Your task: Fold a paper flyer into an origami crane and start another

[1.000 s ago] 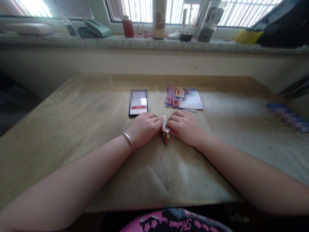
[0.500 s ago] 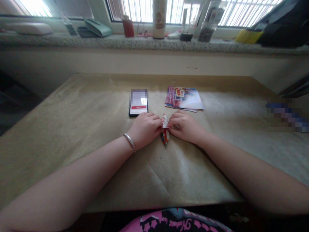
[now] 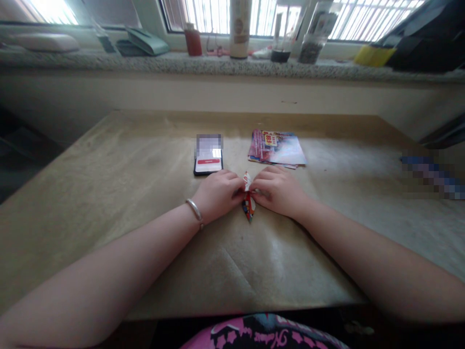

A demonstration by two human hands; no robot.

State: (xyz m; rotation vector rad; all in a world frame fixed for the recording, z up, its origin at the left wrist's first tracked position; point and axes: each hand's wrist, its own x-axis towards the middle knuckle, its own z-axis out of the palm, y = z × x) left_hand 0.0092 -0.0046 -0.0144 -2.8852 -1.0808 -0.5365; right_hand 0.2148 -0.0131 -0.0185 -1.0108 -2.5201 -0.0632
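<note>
Change: since a second ago your two hands have kept to the same spot, and the lower tip of the folded paper (image 3: 249, 209) now shows a little further below your fingers.
Step in hand: judged from the grip, you are pressing or working a crease in the small printed piece, which is already folded down to a narrow pointed shape.
Next move calls for: as a judgement only, a firm pinch on both sides at once, with the lower tip kept steady on the table (image 3: 109, 203) so that the layers do not slip.
Left hand (image 3: 218, 194): fingers curled and pressed together, their tips pinching the paper's left edge; a bracelet (image 3: 194, 210) sits at the wrist.
Right hand (image 3: 279, 191): fingers (image 3: 262, 185) bent and close together, pinching the right edge opposite; the thumb is hidden.
Paper's place: between the two sets of fingertips, its white upper end rising just above them, its red lower tip pointing back towards you.
Beyond the left fingers: a phone (image 3: 208, 162), lit, just clear of the knuckles.
Beyond the right fingers: a stack of leaflets (image 3: 278, 148), near but apart.
</note>
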